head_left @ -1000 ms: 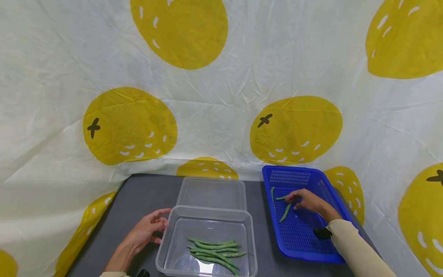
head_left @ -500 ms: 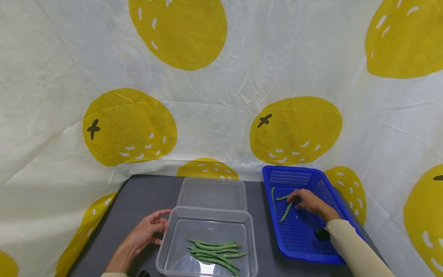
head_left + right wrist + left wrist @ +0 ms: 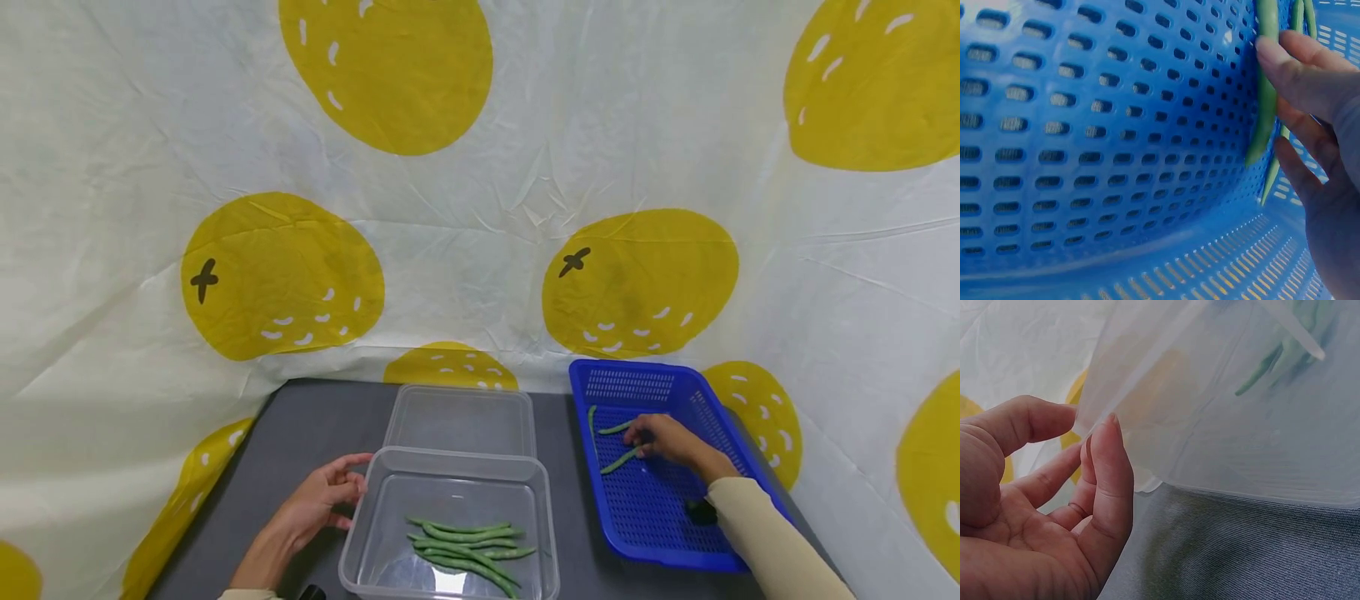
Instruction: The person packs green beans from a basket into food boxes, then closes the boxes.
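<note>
In the head view my left hand [image 3: 318,500] is at the left side of a clear plastic container [image 3: 551,533]. Its relaxed fingers touch the rear left corner, and the left wrist view shows the fingertips [image 3: 1107,434] against the translucent wall. Several green beans [image 3: 465,546] lie inside this box. Over on the right, my right hand [image 3: 667,442] reaches into a blue perforated basket [image 3: 611,517]. Thumb and finger pinch a green bean [image 3: 1266,106] near one end. Two other green beans [image 3: 615,428] lie by the basket's left wall, partly behind the fingers in the right wrist view.
A clear lid [image 3: 461,417] lies flat behind the container on the dark grey table [image 3: 322,417]. A white cloth with yellow fruit prints [image 3: 457,283] hangs close behind and along both sides. Container and basket stand a short gap apart.
The green bean at my right fingers has swung from steep to flatter, and the right hand has moved slightly right and toward me. My left hand and the container have stayed put.
</note>
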A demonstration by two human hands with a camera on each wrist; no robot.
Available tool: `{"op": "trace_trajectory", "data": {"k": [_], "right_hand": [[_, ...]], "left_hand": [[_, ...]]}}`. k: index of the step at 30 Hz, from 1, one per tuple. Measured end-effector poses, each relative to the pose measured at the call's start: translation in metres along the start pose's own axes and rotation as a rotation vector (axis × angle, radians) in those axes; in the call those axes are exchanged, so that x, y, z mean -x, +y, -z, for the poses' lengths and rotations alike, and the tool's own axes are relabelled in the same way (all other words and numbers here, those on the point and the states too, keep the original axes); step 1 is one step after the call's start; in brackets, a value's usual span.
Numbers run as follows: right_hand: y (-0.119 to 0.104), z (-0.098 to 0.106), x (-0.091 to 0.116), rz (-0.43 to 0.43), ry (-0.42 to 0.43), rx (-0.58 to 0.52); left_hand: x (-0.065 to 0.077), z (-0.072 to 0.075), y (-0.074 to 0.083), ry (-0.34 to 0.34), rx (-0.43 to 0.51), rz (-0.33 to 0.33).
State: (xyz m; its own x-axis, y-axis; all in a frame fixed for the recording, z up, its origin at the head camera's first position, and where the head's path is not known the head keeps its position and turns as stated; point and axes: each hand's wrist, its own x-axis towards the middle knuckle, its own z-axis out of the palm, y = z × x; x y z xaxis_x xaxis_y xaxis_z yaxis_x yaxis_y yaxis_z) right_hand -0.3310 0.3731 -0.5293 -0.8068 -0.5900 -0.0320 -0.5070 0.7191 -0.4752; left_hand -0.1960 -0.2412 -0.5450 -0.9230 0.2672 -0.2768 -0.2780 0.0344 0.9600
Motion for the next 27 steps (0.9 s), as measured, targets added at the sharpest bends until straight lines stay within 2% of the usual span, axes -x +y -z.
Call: {"op": "trace_trajectory", "data": {"k": [5, 9, 14, 18, 23, 27], "right_hand": [[0.001, 0.002, 0.004, -0.055, -0.076, -0.091], [0.002, 0.005, 0.008, -0.084, -0.112, -0.096], [-0.008, 0.012, 0.014, -0.071, -0.125, -0.049], [-0.014, 0.018, 0.018, -0.026, -0.104, -0.003], [-0.020, 0.026, 0.022, 0.070, -0.069, 0.029], [-0.026, 0.032, 0.025, 0.096, -0.049, 0.046]], "left_hand": [[0.000, -0.001, 0.000, 0.001, 0.008, -0.001], [0.001, -0.001, 0.000, 0.001, 0.008, 0.001], [0.000, 0.000, 0.000, -0.004, 0.006, -0.008], [-0.001, 0.001, 0.000, -0.003, 0.003, -0.015], [0.000, 0.001, 0.000, -0.002, 0.005, -0.016], [0.000, 0.001, 0.000, -0.005, 0.011, -0.017]]}}
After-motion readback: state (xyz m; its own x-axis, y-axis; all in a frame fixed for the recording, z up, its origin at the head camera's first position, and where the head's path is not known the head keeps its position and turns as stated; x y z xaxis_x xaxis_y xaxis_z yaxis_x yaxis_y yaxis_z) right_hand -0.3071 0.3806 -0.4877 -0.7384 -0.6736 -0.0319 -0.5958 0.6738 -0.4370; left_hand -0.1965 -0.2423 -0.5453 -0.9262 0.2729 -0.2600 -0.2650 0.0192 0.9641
